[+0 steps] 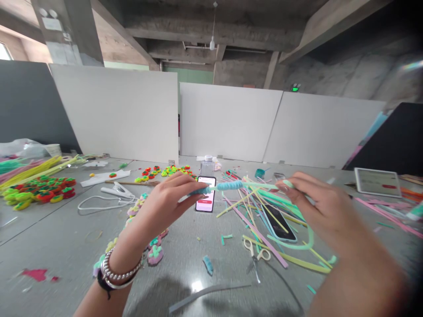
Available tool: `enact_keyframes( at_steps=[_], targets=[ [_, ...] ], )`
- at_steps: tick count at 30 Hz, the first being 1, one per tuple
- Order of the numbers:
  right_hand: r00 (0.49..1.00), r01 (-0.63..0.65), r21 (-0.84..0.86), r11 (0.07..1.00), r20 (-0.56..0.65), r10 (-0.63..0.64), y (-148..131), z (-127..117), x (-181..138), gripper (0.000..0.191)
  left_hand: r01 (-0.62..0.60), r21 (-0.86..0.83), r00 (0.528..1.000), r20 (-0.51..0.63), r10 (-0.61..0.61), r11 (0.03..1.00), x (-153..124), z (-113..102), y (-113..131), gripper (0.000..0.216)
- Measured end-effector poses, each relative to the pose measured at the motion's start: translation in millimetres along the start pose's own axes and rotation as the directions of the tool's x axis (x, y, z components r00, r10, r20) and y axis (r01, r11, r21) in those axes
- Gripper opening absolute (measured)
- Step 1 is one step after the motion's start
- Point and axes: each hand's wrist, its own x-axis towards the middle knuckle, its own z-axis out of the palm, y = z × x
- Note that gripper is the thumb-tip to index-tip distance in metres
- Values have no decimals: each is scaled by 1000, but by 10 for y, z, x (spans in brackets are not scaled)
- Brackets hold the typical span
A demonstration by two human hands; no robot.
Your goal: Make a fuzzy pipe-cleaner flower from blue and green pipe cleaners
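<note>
Pipe cleaner point(229, 185) runs in front of the lit phone point(205, 207) and out to its right, pinched by left hand point(170, 193) and right hand point(315, 198) alike, its blue middle already coiled, the pale green stretch apparently left bare.

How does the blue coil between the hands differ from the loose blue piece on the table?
The blue coil is held up, stretched roughly level between the left hand and right hand; the loose blue piece lies on the table. A pale green strip runs on from the blue coil; none shows at the loose blue piece. Both are light blue.
</note>
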Motion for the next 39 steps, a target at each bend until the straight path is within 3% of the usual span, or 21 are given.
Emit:
enact_keyframes(
  at_steps=[6, 14, 18, 24, 31, 39],
  targets=[
    [994, 101, 15, 995, 34, -101, -6, 62, 11, 25, -25, 12, 1000, -17, 25, 1000, 3, -6, 32, 18],
    [993, 114, 12, 993, 33, -114, -85, 115, 12, 22, -50, 20, 998, -33, 50, 999, 2, 30, 24, 16],
    [995, 93, 2, 996, 23, -93, -53, 110, 30, 23, 13, -1, 1000, 11, -13, 1000, -5, 17, 6, 19],
    [990, 93, -21, 995, -106, -95, -49, 52, 28, 22, 115, -31, 986, 123, -110, 993, -51, 12, -88, 20],
    [983, 118, -52, 992, -138, -124, -11, 45, 38, 22, 138, -36, 979, 153, -131, 990, -63, -33, -97, 20],
    [986, 73, -44, 996, -147, -79, -19, 15, 28, 24, 71, 8, 977, 203, -71, 997, -52, 21, -95, 19]
  ],
)
